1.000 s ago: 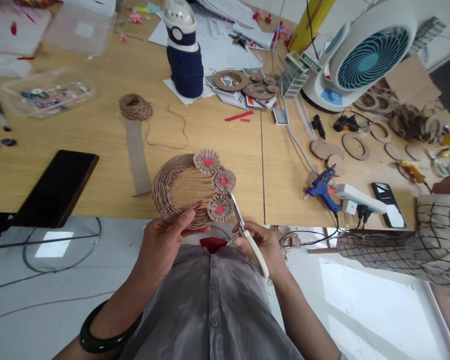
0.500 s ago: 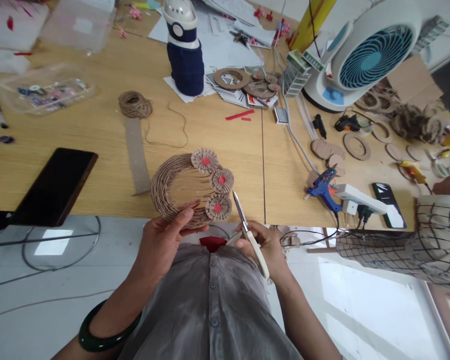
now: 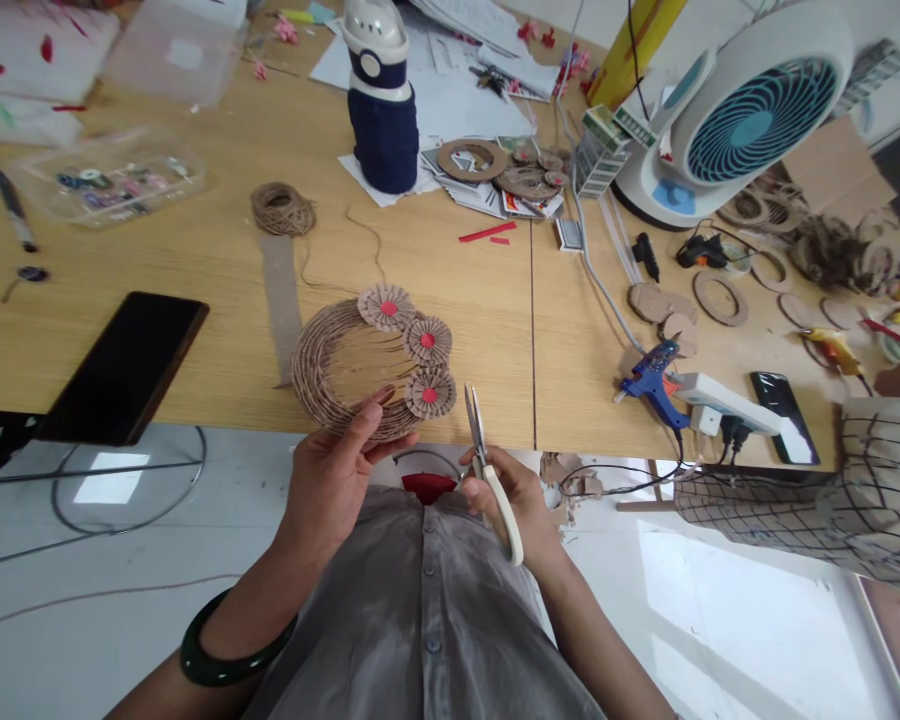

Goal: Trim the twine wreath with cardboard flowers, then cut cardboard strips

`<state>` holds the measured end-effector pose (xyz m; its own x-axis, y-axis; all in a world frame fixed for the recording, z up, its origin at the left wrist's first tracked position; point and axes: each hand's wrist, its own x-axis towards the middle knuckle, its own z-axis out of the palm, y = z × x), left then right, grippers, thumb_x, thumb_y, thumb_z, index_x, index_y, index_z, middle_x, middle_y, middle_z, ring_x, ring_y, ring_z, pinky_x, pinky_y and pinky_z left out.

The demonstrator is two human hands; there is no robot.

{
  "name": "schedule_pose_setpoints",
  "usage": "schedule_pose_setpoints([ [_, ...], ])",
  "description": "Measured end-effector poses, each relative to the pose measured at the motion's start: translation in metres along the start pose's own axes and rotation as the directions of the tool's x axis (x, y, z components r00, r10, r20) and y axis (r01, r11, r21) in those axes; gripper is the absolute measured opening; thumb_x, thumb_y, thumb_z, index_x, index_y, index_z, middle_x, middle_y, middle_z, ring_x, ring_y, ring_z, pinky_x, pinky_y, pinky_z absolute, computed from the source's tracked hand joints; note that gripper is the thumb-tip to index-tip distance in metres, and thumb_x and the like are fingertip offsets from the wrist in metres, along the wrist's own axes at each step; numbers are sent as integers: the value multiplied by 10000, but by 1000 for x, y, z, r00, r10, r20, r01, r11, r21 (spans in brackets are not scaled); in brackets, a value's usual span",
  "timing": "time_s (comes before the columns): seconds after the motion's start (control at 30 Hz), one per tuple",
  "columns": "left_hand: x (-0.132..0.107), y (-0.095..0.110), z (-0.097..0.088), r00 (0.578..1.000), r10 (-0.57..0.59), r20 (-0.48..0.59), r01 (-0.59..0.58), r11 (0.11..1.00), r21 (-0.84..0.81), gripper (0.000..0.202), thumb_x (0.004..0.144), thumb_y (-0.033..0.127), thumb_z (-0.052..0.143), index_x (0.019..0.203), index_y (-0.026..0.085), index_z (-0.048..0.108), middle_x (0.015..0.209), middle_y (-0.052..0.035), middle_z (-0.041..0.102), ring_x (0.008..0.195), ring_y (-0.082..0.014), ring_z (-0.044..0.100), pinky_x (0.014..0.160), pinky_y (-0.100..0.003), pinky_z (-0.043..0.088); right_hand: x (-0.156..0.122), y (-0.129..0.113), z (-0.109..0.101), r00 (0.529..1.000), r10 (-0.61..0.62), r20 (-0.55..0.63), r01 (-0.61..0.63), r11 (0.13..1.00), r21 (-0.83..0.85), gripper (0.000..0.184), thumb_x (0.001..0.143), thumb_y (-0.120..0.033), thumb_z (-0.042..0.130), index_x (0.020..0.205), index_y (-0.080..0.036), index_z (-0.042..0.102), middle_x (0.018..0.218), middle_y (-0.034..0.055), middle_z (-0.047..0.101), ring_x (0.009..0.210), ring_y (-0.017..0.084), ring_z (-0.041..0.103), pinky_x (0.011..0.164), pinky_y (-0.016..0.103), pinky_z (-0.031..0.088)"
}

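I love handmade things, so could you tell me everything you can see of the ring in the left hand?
The ring is round and brown, covered in what looks like coarse twine, with thin strands across its opening. Along its right side sit three pleated rosettes, seemingly paper, each with a red centre. The left hand grips its lower rim, thumb on top. It shows against the table near the front edge; whether they touch is unclear. Scissors nearby appear clear of it.
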<state>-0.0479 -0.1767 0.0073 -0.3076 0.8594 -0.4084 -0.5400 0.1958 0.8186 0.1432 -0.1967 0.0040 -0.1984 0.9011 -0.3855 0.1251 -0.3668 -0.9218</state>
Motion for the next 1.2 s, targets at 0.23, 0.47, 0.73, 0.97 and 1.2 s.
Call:
schedule_pose_setpoints([
  [0.23, -4, -7, 5, 999, -36, 8, 36, 996, -84, 208, 771, 344, 836, 957, 254, 811, 1121, -14, 798, 994, -219, 744, 786, -305, 650, 10, -3, 19, 985, -73, -155, 101, 979, 176, 403, 843, -517, 716, 1057, -200, 589, 818, 17, 646, 654, 152, 592, 644, 306, 512],
  [0.47, -16, -24, 11, 991, -95, 95, 109, 983, -146, 246, 844, 363, 781, 1067, 262, 795, 1207, -29, 774, 1149, -203, 704, 930, -264, 582, 27, -13, 46, 946, -112, -304, 181, 961, 207, 306, 827, -414, 714, 984, -209, 549, 817, 2, 611, 747, 161, 572, 726, 289, 496],
  [0.73, -19, -28, 6, 964, -121, 236, 152, 982, -117, 439, 803, 439, 809, 1193, 247, 744, 1334, -62, 712, 1262, -278, 638, 995, -376, 581, 36, -10, 38, 926, -133, -353, 200, 967, 160, 316, 808, -426, 697, 990, -200, 572, 806, 1, 574, 733, 160, 512, 734, 289, 473],
  [0.97, -1, 1, -24, 946, -213, 242, 226, 974, -27, 406, 749, 590, 792, 969, 250, 816, 1027, -72, 820, 987, -277, 769, 806, -329, 649, 38, -22, 3, 957, -107, -269, 143, 983, 117, 318, 726, -400, 719, 932, -199, 584, 708, -37, 510, 665, 135, 465, 628, 256, 434],
  [1.2, 2, 7, -27, 948, -248, 200, 216, 962, 170, 294, 752, 444, 821, 902, 191, 829, 881, -91, 825, 773, -271, 789, 763, -371, 664, 30, -27, -11, 992, -88, -92, 98, 989, 110, 370, 767, -511, 746, 897, -209, 577, 703, -29, 562, 656, 150, 553, 636, 279, 470],
])
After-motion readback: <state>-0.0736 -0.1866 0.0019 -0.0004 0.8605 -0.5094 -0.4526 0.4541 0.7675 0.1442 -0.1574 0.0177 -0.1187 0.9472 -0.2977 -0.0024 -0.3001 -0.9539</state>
